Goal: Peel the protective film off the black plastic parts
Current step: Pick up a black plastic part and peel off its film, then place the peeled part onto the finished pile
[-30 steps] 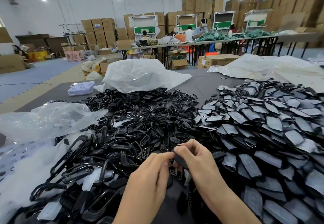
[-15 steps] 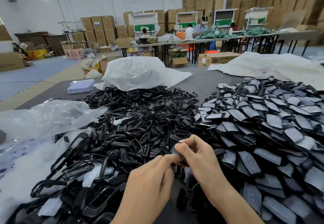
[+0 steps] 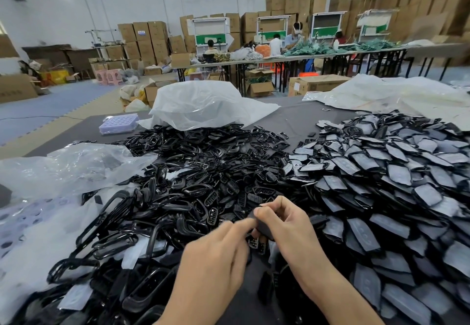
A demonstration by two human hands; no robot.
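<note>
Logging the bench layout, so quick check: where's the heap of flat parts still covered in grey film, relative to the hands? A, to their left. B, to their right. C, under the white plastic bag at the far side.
B: the film-covered parts lie heaped to the right of the left hand and right hand, which hold one black part; glossy black frames fill the left side.

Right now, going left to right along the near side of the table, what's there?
White sheet → black rings → left hand → right hand, gripping a black part → filmed parts.
</note>
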